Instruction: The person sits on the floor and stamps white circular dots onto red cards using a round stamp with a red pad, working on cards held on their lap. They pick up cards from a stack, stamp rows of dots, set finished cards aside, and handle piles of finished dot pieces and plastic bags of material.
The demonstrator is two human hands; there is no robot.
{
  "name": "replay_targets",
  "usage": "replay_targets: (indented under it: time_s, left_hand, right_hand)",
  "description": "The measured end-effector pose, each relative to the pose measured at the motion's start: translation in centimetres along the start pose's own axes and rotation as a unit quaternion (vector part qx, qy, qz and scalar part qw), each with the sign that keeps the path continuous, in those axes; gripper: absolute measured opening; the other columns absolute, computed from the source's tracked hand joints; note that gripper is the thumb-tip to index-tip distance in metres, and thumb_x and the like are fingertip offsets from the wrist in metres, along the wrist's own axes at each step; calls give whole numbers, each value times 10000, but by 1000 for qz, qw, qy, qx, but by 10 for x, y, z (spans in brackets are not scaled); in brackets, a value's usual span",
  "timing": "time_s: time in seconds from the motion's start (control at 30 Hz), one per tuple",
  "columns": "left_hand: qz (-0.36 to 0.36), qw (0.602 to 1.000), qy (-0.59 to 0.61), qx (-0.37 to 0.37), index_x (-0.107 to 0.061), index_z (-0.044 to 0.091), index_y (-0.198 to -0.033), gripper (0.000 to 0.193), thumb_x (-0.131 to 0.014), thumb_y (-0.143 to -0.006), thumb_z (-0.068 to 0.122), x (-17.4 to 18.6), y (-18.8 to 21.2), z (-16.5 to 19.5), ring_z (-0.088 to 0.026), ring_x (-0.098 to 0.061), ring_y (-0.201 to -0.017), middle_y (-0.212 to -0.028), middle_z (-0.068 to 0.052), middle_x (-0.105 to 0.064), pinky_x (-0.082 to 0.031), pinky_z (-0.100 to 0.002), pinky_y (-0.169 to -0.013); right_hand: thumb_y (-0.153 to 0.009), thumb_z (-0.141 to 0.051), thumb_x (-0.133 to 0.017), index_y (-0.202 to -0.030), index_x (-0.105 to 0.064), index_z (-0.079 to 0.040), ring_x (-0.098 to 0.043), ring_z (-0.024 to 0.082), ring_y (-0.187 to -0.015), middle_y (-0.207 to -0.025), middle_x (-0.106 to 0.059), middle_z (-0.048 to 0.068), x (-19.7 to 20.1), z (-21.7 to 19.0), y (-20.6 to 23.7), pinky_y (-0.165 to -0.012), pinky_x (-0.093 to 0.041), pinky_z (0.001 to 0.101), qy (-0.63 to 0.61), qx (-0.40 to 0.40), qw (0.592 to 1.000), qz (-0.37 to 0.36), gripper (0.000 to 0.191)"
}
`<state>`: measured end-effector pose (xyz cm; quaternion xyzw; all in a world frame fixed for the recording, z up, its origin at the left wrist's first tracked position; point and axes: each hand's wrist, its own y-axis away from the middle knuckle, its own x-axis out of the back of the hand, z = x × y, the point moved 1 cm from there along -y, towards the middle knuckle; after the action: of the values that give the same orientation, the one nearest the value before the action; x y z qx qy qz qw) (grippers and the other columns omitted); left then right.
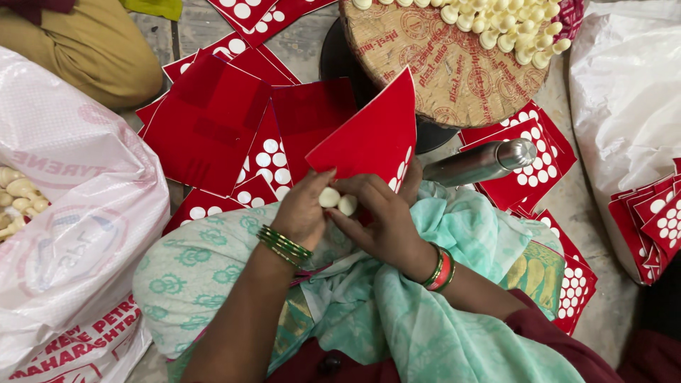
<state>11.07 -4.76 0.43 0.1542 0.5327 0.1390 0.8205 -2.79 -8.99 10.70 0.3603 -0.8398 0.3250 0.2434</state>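
My left hand (303, 211) and my right hand (383, 216) meet over my lap, together holding a red card (372, 135) with white dots, tilted upward. Between the fingers sit two small cream-coloured round pieces (338, 201), pressed against the card's lower edge. My left wrist carries green bangles, my right wrist red and green ones. A light green patterned cloth (425, 312) covers my lap.
Several red dotted cards (213, 120) lie scattered on the floor ahead and to the right. A round board (447, 71) holds many cream pieces (496, 25). A steel bottle (482, 162) lies at my right. White sacks (78, 234) (628, 92) flank me. Another person's knee (78, 42) shows top left.
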Motion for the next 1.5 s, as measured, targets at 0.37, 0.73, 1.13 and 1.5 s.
replay_targets:
  time_s: [0.37, 0.73, 1.13, 1.5]
  left_hand:
    - [-19, 997, -73, -30, -608, 103, -1096, 183, -613, -979, 244, -11, 6, 1, -144, -628, -995, -1046, -16, -662, -503, -347, -910]
    - [53, 991, -27, -121, -537, 114, -909, 196, -658, -1010, 230, -12, -2, -19, -94, -584, -699, -793, -4, -580, -497, -272, -616]
    - [72, 986, 38, -146, -550, 112, -928, 132, -631, -1003, 184, -14, 4, -17, -89, -569, -734, -817, 8, -529, -502, -267, -653]
    - [30, 975, -96, -198, -667, 76, -1058, 169, -596, -1012, 222, -22, 8, -6, -39, -622, -780, -939, 2, -701, -526, -231, -702]
  right_hand:
    - [-860, -183, -835, -1131, -637, -46, -725, 216, -865, -998, -706, 68, 0, 1, 0, -1064, -286, 489, 133, 47, 989, 37, 362]
    - [-917, -282, -815, -1222, -574, -30, -728, 224, -816, -999, -710, 102, -12, 18, 5, -733, -570, 358, 11, -42, 999, 23, 464]
    - [-966, -191, -714, -1299, -503, -17, -652, 355, -971, -1224, -596, 195, -32, 18, 5, -794, -531, 447, 117, 71, 989, 50, 431]
    - [-994, -40, -686, -1239, -662, -35, -661, 165, -950, -1297, -577, 125, 39, 30, -27, -840, -549, 277, -9, -74, 996, 48, 246]
